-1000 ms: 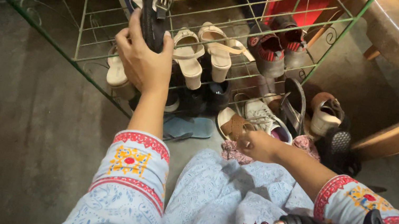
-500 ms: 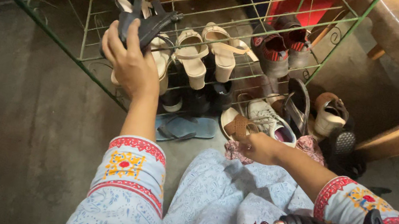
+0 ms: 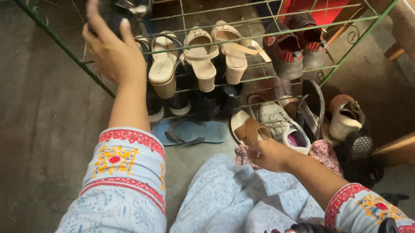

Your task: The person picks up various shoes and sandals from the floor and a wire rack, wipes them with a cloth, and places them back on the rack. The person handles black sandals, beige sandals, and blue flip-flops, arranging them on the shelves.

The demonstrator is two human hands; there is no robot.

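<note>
Left hand lifts a dark sandal at the wire shoe rack; right hand rests low by a tan sandal.

In the upper left of the frame the left hand (image 3: pixel 109 51) has its grip closed around a black sandal (image 3: pixel 123 0), held up against the green wire rack (image 3: pixel 353 37). Just right of it on the shelf stand cream heeled sandals (image 3: pixel 200 57) and, further right, a red-lined pair (image 3: pixel 287 49). At centre, the right hand (image 3: pixel 268 155) lies beside a tan sandal (image 3: pixel 251 130) on the floor; whether its grip is open or closed cannot be told. A blue flip-flop (image 3: pixel 188 130) lies left of it.
</note>
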